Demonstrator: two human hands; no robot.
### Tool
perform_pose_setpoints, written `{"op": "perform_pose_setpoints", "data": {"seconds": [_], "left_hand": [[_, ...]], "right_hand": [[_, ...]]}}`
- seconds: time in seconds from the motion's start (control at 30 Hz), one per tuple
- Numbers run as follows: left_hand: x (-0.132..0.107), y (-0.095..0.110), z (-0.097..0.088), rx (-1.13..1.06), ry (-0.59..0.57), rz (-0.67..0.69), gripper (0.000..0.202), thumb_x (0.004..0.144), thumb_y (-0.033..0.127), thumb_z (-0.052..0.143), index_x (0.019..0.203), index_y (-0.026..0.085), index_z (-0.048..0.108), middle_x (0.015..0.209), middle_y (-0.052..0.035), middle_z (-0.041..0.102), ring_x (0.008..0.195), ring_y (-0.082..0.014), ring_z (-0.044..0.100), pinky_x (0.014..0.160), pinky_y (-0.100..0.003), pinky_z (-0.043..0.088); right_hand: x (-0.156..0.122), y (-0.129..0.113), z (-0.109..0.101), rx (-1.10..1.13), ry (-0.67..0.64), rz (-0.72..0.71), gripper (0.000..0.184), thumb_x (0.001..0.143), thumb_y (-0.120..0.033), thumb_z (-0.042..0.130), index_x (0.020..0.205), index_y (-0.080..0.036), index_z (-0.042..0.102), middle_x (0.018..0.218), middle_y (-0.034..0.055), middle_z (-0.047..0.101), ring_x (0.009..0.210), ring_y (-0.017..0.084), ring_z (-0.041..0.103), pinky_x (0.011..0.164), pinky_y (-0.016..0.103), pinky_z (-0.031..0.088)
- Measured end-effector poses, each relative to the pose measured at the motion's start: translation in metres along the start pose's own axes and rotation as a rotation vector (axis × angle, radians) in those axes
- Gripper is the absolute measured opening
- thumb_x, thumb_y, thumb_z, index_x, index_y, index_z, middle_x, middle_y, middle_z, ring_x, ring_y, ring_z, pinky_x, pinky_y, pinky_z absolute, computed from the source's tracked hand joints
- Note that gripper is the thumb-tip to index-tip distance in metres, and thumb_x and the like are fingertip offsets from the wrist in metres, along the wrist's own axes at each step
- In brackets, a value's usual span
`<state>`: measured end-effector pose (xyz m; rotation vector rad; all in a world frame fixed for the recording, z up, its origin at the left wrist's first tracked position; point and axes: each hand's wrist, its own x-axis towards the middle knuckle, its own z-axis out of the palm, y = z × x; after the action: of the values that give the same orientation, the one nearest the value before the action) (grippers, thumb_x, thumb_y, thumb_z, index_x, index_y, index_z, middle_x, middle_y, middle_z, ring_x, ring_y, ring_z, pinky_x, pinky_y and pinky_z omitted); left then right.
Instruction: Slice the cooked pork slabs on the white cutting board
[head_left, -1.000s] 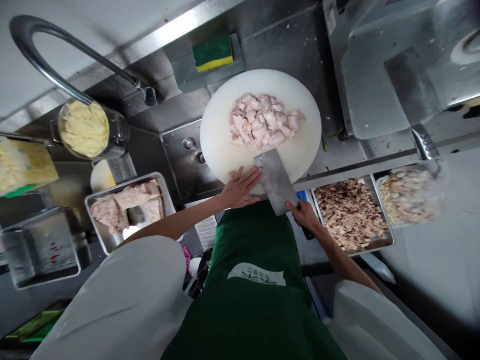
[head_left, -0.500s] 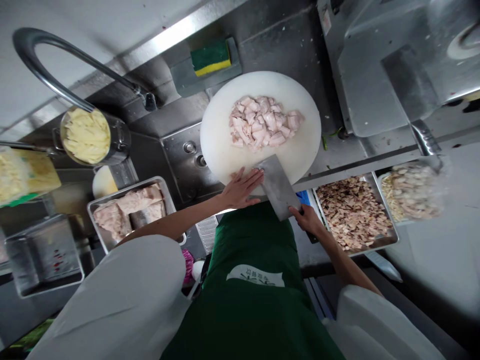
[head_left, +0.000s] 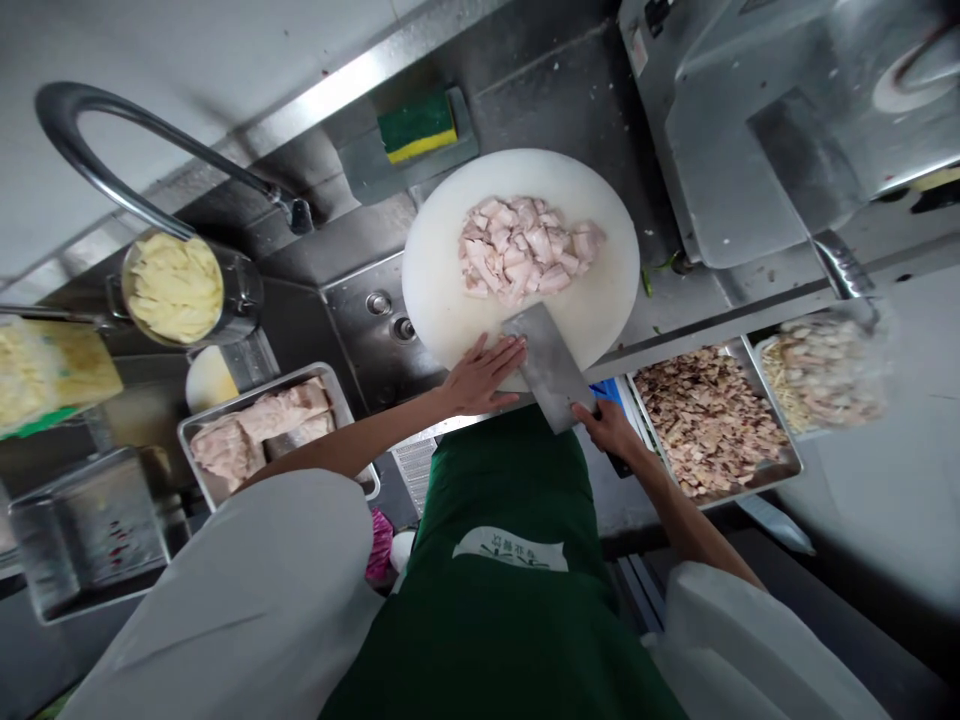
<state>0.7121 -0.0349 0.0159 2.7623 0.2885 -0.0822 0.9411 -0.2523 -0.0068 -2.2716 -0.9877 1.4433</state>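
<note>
Chopped pale meat pieces lie heaped on a round white cutting board. My right hand is closed around the dark handle of a cleaver, whose broad blade lies across the board's near edge. On that same near edge, my left hand is spread flat, fingers extended, with its fingertips at the side of the blade. It holds nothing that I can see. A bare strip of board separates the blade from most of the heap.
The board sits over a sink. At left are a tray of large meat pieces, a pot of pale yellow slices and a faucet. At right are a tray of dark chopped pieces and another cleaver on a machine.
The whole view has shifted slightly. My left hand stays flat on the board's near edge, and the cleaver remains in my right hand with its blade a touch nearer the meat.
</note>
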Motion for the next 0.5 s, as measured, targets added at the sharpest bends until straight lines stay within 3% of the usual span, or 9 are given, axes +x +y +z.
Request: {"op": "perform_pose_setpoints", "data": {"seconds": [0.13, 0.33, 0.5], "left_hand": [[0.000, -0.002, 0.000, 0.009, -0.006, 0.007, 0.079, 0.096, 0.061, 0.039, 0.158, 0.017, 0.019, 0.163, -0.0127, 0.026, 0.152, -0.0287, 0.024, 0.125, -0.055, 0.009], [-0.009, -0.005, -0.006, -0.002, -0.015, 0.012, 0.079, 0.098, 0.061, 0.037, 0.159, 0.014, 0.016, 0.162, -0.0145, 0.026, 0.152, -0.0283, 0.022, 0.125, -0.055, 0.007], [-0.029, -0.007, -0.008, 0.033, -0.026, -0.028, 0.079, 0.098, 0.059, 0.036, 0.159, 0.013, 0.015, 0.161, -0.0161, 0.028, 0.152, -0.0292, 0.025, 0.125, -0.057, 0.005]], "right_hand": [[-0.003, 0.002, -0.004, -0.080, -0.008, 0.023, 0.046, 0.087, -0.067, 0.048, 0.067, -0.025, 0.048, 0.048, 0.0021, 0.054, 0.054, 0.019, 0.058, 0.052, 0.028, 0.039], [0.008, -0.033, 0.003, -0.170, 0.059, -0.001, 0.042, 0.092, -0.058, 0.046, 0.077, -0.021, 0.058, 0.061, 0.0078, 0.064, 0.068, 0.023, 0.065, 0.059, 0.029, 0.040], [-0.020, -0.049, 0.004, -0.372, 0.158, -0.063, 0.038, 0.097, -0.052, 0.043, 0.088, -0.019, 0.061, 0.078, 0.0130, 0.071, 0.075, 0.027, 0.068, 0.061, 0.032, 0.038]]}}
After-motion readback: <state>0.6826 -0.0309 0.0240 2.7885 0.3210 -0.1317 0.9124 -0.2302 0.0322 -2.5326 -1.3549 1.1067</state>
